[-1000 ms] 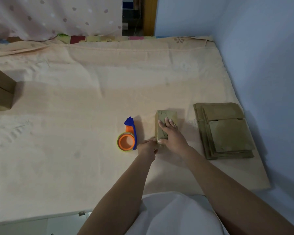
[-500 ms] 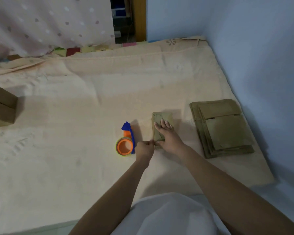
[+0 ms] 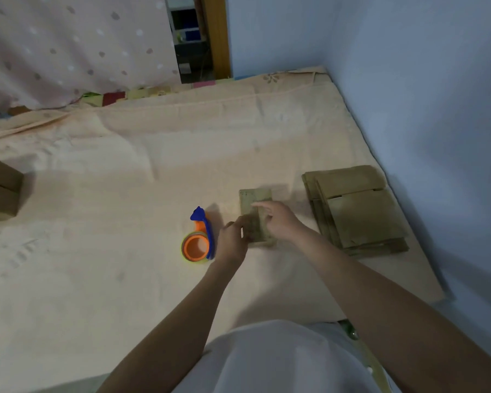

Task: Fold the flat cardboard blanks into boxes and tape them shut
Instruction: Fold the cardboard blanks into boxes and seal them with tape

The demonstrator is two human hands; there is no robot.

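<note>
Box (image 3: pixel 256 198) lies long axis front-to-back near the bed's (image 3: pixel 125 171) right edge; right hand (image 3: pixel 278 222) flat on top, left hand (image 3: pixel 233 239) pinching its near-left corner.

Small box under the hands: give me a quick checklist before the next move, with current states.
1. Small box resting on the bedsheet: ok.
2. Right hand on top of the box: ok.
3. Left hand at the box's near left edge: ok; grip cannot tell.
4. Tape dispenser close beside the left hand: ok.
5. Seam fully taped: cannot tell.
6. Flat blanks stacked to the right: ok.
</note>
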